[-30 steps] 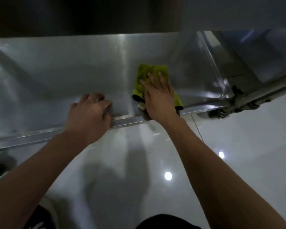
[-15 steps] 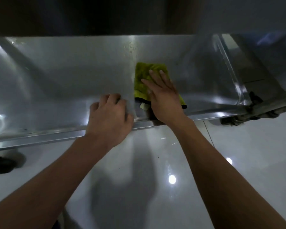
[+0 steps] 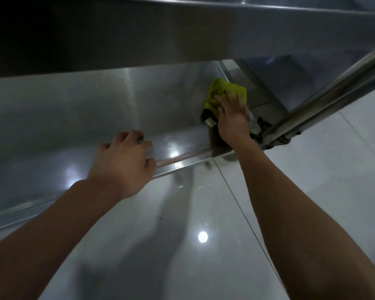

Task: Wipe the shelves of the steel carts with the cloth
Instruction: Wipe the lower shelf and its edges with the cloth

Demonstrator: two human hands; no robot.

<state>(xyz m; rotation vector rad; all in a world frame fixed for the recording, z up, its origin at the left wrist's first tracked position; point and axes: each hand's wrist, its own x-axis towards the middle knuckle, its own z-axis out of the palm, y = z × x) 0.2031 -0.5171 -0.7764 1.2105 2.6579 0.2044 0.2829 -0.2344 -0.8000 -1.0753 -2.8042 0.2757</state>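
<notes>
While the right hand lies flat with its fingers spread straight, it presses the yellow-green cloth onto the lower shelf of the steel cart, right of centre in the head view. Most of the cloth pokes out beyond and to the left of the fingertips, toward the upper part of the frame; its long axis runs roughly from the shelf's near rim up toward the far edge. It sits close to the shelf's right end, just beside the slanting steel post, so little unwiped steel seems to remain on that side, and the broad stretch to the left is, I judge, where the next stroke must go. The right hand is the nearer one; the left hand stays well apart at centre frame, its fingers curled over the near rim, gripping it. A small pale tag shows at the cloth's dark lower edge, but any writing on it is too small to read. No brand marks are visible on the upper shelf either.
</notes>
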